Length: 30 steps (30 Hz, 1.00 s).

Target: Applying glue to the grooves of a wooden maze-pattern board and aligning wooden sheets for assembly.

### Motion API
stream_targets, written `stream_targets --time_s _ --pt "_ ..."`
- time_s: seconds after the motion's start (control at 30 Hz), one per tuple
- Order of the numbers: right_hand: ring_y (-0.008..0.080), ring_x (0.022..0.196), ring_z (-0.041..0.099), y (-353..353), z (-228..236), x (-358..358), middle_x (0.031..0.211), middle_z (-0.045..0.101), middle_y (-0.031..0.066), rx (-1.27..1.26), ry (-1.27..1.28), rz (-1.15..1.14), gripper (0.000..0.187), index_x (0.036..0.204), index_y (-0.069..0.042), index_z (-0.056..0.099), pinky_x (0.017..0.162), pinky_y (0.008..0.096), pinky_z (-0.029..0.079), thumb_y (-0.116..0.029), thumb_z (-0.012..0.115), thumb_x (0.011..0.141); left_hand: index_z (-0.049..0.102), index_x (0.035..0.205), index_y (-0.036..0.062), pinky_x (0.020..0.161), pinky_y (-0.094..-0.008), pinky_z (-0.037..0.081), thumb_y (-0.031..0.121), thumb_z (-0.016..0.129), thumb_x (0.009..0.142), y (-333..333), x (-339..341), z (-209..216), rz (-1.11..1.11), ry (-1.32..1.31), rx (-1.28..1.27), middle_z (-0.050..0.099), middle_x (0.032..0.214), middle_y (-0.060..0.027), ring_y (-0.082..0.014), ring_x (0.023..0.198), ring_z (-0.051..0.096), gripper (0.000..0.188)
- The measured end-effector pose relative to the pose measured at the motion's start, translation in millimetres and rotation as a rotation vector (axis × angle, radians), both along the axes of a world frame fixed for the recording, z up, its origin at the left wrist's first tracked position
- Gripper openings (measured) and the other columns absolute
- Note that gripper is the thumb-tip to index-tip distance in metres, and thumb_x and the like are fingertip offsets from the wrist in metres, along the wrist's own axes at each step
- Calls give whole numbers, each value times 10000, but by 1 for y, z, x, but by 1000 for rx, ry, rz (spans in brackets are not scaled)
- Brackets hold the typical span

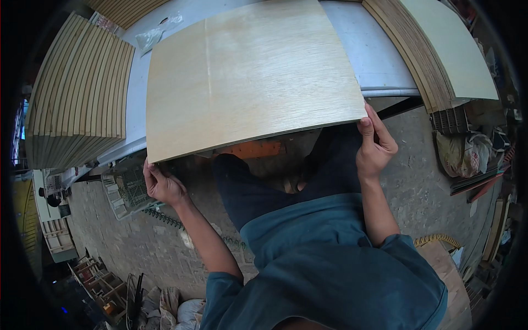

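Observation:
A wide, pale plywood panel (pixel 253 71) lies over the white tabletop, its near edge jutting past the table toward me. My left hand (pixel 165 184) pinches the panel's near left corner, thumb and fingers closed on the edge. At the near right corner my right hand (pixel 376 144) grips the same panel, with its thumb against the edge and fingers along the side. A faint lighter line runs across the panel's left part. The panel hides much of the table beneath it.
Left on the white table (pixel 379 52) stands a row of thin wooden panels (pixel 82 82). At the right is a stack of boards (pixel 440 55). A clear plastic bag (pixel 149 39) lies behind the panel. Beneath sit a green crate (pixel 132 190) and a coiled hose (pixel 165 219).

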State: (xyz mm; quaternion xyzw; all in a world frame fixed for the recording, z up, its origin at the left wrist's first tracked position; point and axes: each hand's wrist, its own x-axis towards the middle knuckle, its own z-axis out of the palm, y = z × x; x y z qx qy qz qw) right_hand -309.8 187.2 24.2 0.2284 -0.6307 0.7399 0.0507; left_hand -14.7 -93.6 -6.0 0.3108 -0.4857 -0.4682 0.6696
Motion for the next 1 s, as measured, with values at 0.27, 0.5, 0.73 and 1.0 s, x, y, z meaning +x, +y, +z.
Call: stream_targets --time_s 0.27,0.5,0.73,1.0 --pt "179 1020 622 -1 -5 7 1107 662 155 -11 -50 3 253 1128 44 636 903 270 488 -36 634 887 612 1078 -79 880 -313 544 100 567 931 -2 5 -2 7 13 -11 634 1077 -150 -194 969 616 236" --pt "166 1011 617 -2 -7 14 1116 655 149 -33 -46 40 249 1131 44 633 847 250 519 -30 623 893 631 1036 -72 869 -316 550 97 578 924 -7 17 -3 -8 -10 -48 629 1078 -125 -190 967 618 210" --pt "174 1004 622 -7 -9 16 1141 642 154 -19 -29 48 268 1159 42 614 830 251 535 -70 601 917 625 1074 -62 892 -312 532 87 595 913 -8 25 -8 -60 52 -52 611 1120 -106 -184 1004 600 221" --pt "237 1031 624 -5 -4 19 1160 610 205 27 67 43 275 1189 89 565 857 331 563 -33 511 949 671 1019 -59 880 -281 479 68 673 859 -4 13 -2 42 -21 -87 629 1038 -96 -150 928 593 204"
